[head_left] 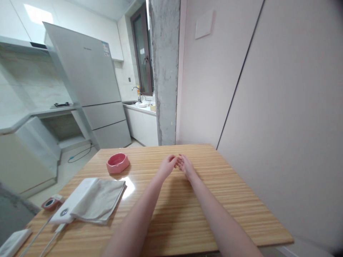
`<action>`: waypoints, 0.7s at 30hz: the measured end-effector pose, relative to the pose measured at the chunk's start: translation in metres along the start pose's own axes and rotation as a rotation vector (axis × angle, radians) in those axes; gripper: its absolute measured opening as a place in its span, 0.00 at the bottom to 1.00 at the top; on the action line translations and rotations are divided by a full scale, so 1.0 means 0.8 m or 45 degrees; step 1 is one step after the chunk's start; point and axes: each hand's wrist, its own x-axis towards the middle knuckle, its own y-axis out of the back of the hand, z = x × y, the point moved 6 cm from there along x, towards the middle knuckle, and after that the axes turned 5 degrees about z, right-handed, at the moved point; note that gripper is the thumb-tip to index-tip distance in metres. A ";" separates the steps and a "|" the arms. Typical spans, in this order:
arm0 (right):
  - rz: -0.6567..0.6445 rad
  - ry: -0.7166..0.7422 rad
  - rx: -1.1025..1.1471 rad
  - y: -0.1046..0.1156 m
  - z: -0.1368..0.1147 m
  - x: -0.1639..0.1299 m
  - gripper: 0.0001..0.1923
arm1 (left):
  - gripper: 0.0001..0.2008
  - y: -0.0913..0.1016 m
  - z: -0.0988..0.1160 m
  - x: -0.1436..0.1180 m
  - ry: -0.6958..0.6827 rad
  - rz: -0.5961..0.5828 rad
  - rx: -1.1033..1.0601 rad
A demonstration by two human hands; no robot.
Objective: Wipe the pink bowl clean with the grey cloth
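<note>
My left hand (pixel 168 165) and my right hand (pixel 187 166) are held just above the wooden table (pixel 230 200), near its far side. The palms face each other, and the fingertips meet or nearly meet. Loosely bent fingers show on both hands, with small spaces between them. I see no object in either hand. To the left of my hands, a pink ashtray-like dish (pixel 118 163) with angular sides sits on the table. Closer to me lies a folded grey cloth (pixel 103 200), partly over a white flat device (pixel 65 210) with a round dark mark.
White cables (pixel 48 242) run from the device toward the near left edge. A small red object with a dark round face (pixel 50 203) and a white power strip (pixel 14 241) lie there. Beyond the table stand a fridge (pixel 88 71) and a grey pillar (pixel 166 71); a pale wall (pixel 281 125) borders the right.
</note>
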 end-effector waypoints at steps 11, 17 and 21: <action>-0.302 0.308 -0.719 -0.031 -0.007 -0.020 0.07 | 0.08 -0.028 -0.068 0.003 -0.125 -0.003 -0.009; -0.278 0.285 -0.711 -0.035 -0.012 -0.026 0.03 | 0.10 -0.032 -0.074 0.008 -0.160 -0.015 0.038; -0.272 0.294 -0.728 -0.034 -0.012 -0.026 0.04 | 0.09 -0.035 -0.075 0.006 -0.164 -0.021 0.062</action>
